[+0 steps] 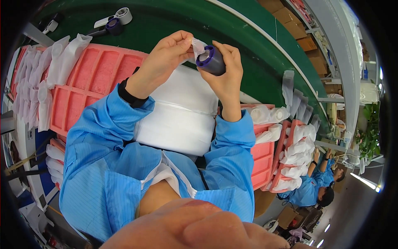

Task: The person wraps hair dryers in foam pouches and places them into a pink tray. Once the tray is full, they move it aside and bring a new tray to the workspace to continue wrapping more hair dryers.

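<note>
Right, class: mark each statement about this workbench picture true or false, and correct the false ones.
1. The right hand holds a dark cylinder with a purple end. True.
2. The left hand rests flat on the pink tray. False: it is raised, pinching a white wrapper at the cylinder.
3. The conveyor belt is green. True.
4. The sleeves are red. False: they are blue.
5. Another person in blue is at lower right. True.

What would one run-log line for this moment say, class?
left hand: pinches white wrap | right hand: holds purple-capped grey cylinder | below: white foam roll, pink tray
</note>
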`<act>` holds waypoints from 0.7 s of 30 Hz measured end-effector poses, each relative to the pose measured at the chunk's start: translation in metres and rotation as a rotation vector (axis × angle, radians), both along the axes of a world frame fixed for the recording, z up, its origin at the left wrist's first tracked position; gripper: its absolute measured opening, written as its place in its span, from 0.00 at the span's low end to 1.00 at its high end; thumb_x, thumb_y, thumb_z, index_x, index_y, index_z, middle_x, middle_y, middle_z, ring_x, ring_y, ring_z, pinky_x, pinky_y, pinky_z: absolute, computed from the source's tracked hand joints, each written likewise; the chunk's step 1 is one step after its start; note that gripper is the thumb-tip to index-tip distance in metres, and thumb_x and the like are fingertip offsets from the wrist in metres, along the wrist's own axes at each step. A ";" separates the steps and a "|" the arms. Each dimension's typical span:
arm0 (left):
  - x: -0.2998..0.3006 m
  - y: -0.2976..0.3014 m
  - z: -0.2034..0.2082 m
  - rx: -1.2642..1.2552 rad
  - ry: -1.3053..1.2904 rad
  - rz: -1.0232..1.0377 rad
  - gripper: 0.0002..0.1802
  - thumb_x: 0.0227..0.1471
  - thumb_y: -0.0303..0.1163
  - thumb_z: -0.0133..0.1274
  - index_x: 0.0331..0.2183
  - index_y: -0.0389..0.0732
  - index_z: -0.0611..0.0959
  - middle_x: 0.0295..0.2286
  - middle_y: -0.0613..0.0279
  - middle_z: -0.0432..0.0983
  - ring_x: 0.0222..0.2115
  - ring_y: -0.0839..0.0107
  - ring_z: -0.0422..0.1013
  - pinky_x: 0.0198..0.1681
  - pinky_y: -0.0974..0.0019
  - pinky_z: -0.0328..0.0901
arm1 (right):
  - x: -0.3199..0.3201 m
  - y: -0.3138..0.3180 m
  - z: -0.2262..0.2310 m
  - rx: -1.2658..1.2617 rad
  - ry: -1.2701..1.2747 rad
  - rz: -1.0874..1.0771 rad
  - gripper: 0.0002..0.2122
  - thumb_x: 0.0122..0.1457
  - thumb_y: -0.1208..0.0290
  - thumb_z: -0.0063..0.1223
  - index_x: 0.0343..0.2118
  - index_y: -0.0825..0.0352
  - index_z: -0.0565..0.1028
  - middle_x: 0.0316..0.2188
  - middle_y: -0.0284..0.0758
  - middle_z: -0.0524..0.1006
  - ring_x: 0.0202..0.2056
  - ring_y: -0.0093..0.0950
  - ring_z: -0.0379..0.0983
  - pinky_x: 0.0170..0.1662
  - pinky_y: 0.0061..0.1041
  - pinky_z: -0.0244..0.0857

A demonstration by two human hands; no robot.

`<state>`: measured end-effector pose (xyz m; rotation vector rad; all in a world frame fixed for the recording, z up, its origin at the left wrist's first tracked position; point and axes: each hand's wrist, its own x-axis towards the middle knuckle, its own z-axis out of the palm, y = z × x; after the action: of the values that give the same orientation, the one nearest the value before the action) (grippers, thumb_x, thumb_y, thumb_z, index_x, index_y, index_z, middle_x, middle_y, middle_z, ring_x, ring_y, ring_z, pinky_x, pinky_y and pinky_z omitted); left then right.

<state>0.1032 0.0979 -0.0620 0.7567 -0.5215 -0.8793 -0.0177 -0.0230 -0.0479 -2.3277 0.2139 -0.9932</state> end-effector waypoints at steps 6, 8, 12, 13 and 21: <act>-0.011 0.001 -0.006 -0.018 -0.378 0.180 0.10 0.52 0.25 0.51 0.40 0.41 0.75 0.32 0.67 0.73 0.33 0.75 0.69 0.38 0.72 0.64 | 0.001 0.013 -0.001 -0.174 0.008 -0.096 0.33 0.30 0.81 0.67 0.47 0.65 0.73 0.37 0.39 0.69 0.36 0.33 0.71 0.37 0.26 0.68; -0.023 0.005 0.000 0.025 -0.782 0.367 0.16 0.49 0.22 0.53 0.43 0.37 0.75 0.36 0.65 0.72 0.36 0.72 0.68 0.40 0.72 0.63 | 0.001 0.013 -0.003 -0.202 0.018 -0.107 0.34 0.29 0.81 0.68 0.48 0.65 0.73 0.37 0.39 0.70 0.36 0.33 0.70 0.37 0.26 0.68; -0.039 0.003 -0.015 -0.119 -1.363 0.521 0.25 0.42 0.16 0.56 0.46 0.39 0.75 0.38 0.60 0.72 0.34 0.69 0.68 0.37 0.71 0.65 | -0.001 0.006 -0.005 -0.250 -0.033 -0.159 0.32 0.30 0.82 0.64 0.46 0.67 0.73 0.38 0.38 0.67 0.33 0.35 0.68 0.32 0.27 0.67; -0.040 0.003 -0.013 -0.119 -1.365 0.520 0.25 0.42 0.16 0.56 0.46 0.39 0.75 0.38 0.60 0.72 0.34 0.69 0.68 0.37 0.71 0.65 | 0.000 0.002 -0.007 -0.254 -0.067 -0.174 0.31 0.31 0.80 0.65 0.47 0.68 0.72 0.38 0.38 0.67 0.33 0.35 0.68 0.32 0.27 0.67; -0.033 0.000 0.008 0.162 -1.055 0.498 0.29 0.36 0.21 0.60 0.45 0.44 0.76 0.40 0.58 0.70 0.33 0.61 0.71 0.34 0.68 0.68 | -0.004 0.001 -0.017 0.194 -0.127 -0.064 0.31 0.40 0.77 0.64 0.51 0.71 0.63 0.38 0.37 0.70 0.36 0.28 0.69 0.37 0.22 0.67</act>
<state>0.0700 0.0982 -0.0542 1.4201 -1.1240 0.0109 -0.0217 -0.0219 -0.0647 -2.0869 0.3205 -1.0971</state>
